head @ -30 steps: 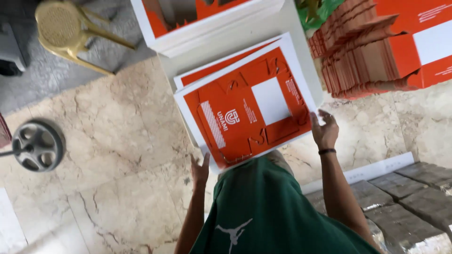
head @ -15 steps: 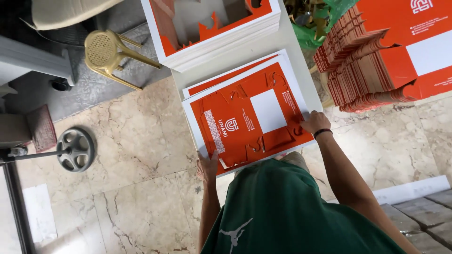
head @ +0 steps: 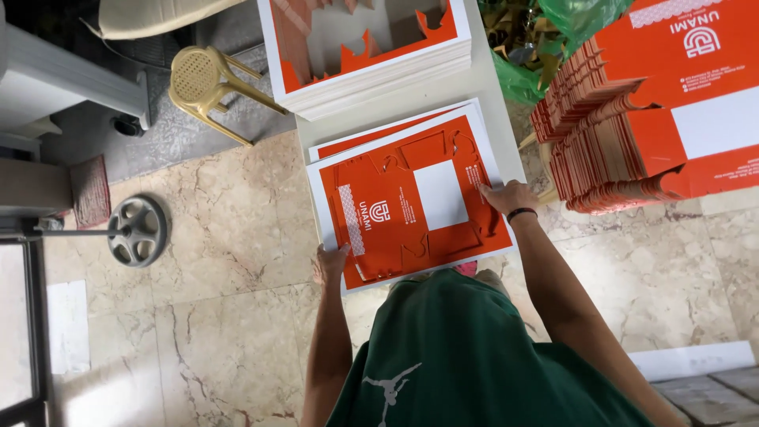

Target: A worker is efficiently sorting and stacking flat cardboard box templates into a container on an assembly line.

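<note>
While the head camera looks straight down, the orange printed sheet (head: 411,209), a flat die-cut carton blank with a white border and a white square near its middle, lies on top of a low stack on the pale table (head: 482,87) and serves as the landmark here. Far to the left of the sheet, on the marble floor (head: 229,316), a round metal wheel base (head: 138,231) lies with a thin rod running out from it, and up and to the left of the sheet a yellow plastic stool (head: 207,79) lies tipped on its side. At the sheet's lower left corner the left hand (head: 330,263) grips the edge, fingers curled onto the white border, so it is closed on the sheet. Just under the sheet a second orange sheet (head: 371,138) peeks out along the upper edge, slightly askew. Above the sheet, farther along the table, sits a thick stack of white-edged sheets (head: 371,63) whose top one has its orange shape already punched out. At the sheet's right edge the right hand (head: 510,196), with a dark band at the wrist, rests flat with fingers spread on the orange print, pressing rather than clasping; the two hands are well apart, one at each side. To the right of the sheet stand tall piles of folded orange cartons (head: 632,150), and above those a green plastic bag (head: 553,32).
</note>
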